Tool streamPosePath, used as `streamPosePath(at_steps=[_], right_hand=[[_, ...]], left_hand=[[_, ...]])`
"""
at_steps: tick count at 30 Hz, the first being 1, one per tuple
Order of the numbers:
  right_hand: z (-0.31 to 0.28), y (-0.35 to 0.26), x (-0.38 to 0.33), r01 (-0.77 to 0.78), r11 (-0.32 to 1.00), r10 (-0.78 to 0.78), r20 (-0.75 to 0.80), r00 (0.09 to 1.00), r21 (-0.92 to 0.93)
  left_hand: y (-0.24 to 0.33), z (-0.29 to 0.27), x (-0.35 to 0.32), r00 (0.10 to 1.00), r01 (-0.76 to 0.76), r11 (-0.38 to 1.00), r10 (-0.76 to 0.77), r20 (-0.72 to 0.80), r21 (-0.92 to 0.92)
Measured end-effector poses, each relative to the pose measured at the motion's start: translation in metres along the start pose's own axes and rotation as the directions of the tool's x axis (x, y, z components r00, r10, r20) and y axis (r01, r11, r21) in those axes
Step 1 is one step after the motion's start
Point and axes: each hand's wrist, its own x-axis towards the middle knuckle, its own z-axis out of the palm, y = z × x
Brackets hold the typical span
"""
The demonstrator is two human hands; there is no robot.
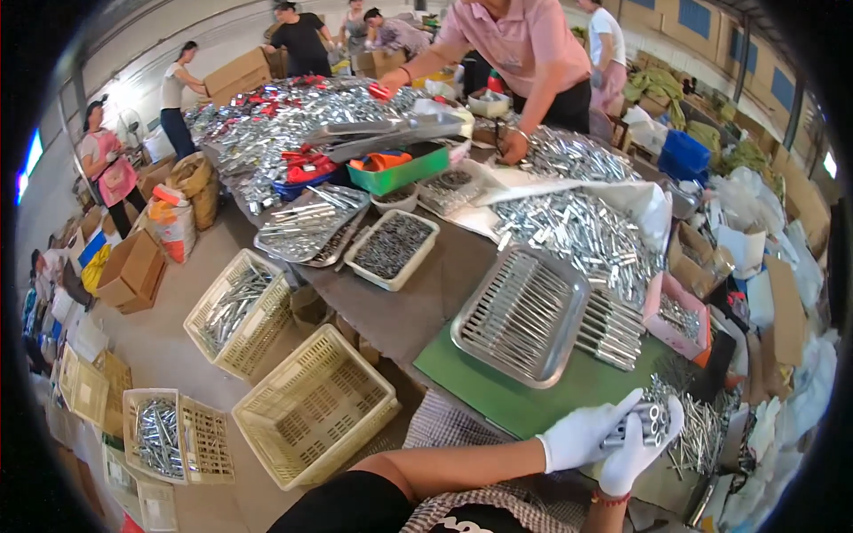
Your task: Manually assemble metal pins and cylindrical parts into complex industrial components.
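Observation:
My left hand (576,439) and my right hand (625,467), both in white gloves, are closed around a bundle of short shiny metal tubes (656,421) with open round ends. They hold it above the near right part of the green mat (451,366). Beyond them, a steel tray (569,330) carries a row of long thin metal rods. More metal pieces with slim shafts (613,330) lie lined up against the tray's right side. Loose thin rods (698,437) are heaped just right of my hands. A pink box (655,300) of small metal parts stands farther back.
A cream tub (355,265) of dark small parts and a green bin (418,173) stand mid-table. Metal tubes (577,233) pile up behind the tray. Plastic crates (384,410) stand at left. Across the table, a person in a pink shirt (524,44) reaches into the heaps.

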Motion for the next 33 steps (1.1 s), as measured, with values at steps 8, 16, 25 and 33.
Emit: streamPosePath(at_steps=[8,16,25,33], right_hand=[[0.022,-0.048,0.013,-0.298,0.897,0.276,0.113,0.955,0.327],[0.048,-0.056,0.065,-0.156,0.949,-0.061,0.647,0.760,0.273],[0.189,0.018,0.077,0.699,0.699,-0.203,0.895,0.396,-0.151],[0.203,0.027,0.060,0.746,0.554,-0.011,0.892,0.451,-0.371]], left_hand=[[0.000,-0.013,-0.008,0.993,0.097,0.978,-0.108,-0.049,-0.185],[-0.027,-0.051,-0.049,0.910,0.095,0.958,-0.194,-0.367,-0.271],[-0.063,-0.052,-0.093,0.823,0.097,0.739,-0.437,-0.364,-0.666],[-0.043,-0.058,-0.076,0.809,0.134,0.710,-0.481,-0.337,-0.691]])
